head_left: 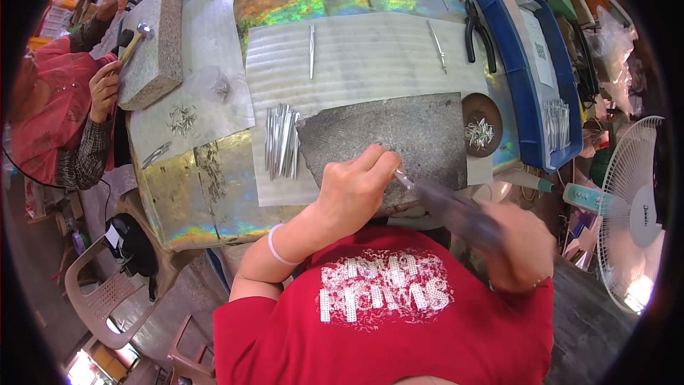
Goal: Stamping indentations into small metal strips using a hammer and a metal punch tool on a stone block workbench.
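My left hand [360, 184] is closed in a pinch over the near edge of a dark grey slab [399, 125]. A short shiny metal piece [404, 179] sticks out from its fingertips. My right hand [519, 242], smeared by motion, grips a long dark tool [463, 217] whose kind I cannot make out; its far end comes close to the metal piece. Left of the slab lies a bundle of thin silvery metal strips [282, 141]. At the slab's right stands a round brown dish [491, 105] with small metal bits [479, 134] in it.
Dark-handled pliers [479, 36] lie beside a blue tray [509, 75] at the right. Two slim metal pieces rest on the white foam sheet [370, 50]. At the left a co-worker holds a hammer [135, 41] over a stone block [158, 57]. A fan [638, 207] stands at the right.
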`<move>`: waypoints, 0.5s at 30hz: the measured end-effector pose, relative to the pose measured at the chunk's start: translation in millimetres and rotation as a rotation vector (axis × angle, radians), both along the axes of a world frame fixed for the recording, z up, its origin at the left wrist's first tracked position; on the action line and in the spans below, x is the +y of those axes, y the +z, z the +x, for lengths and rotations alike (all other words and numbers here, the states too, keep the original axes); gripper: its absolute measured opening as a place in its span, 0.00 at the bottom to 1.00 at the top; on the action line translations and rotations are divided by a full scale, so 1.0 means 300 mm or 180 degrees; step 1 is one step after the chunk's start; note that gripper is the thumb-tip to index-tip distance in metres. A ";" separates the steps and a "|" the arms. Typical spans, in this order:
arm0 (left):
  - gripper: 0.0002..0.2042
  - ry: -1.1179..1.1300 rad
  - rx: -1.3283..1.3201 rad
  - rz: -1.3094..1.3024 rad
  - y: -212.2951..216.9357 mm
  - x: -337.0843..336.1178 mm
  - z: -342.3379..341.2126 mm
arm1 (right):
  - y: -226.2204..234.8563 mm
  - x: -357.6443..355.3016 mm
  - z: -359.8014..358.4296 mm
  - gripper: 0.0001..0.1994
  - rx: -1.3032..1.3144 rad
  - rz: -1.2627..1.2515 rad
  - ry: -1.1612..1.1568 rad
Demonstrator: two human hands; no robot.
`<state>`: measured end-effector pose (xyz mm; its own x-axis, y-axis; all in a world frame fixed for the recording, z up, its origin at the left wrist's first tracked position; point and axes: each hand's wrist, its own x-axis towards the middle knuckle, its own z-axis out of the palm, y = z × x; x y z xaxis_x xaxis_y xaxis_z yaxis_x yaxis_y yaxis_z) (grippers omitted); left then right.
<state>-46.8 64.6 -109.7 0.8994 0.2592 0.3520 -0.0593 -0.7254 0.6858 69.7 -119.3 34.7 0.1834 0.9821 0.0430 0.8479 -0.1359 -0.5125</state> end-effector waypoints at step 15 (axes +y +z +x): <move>0.13 -0.0184 0.0105 -0.0092 0.034 -0.010 0.016 | 0.084 -0.082 -0.034 0.20 0.0249 0.0740 -0.0299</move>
<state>-42.0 61.6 -99.4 0.9241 0.2161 0.3151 -0.0777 -0.7013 0.7086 59.6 -143.8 59.8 0.2852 0.9260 0.2475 0.7936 -0.0833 -0.6028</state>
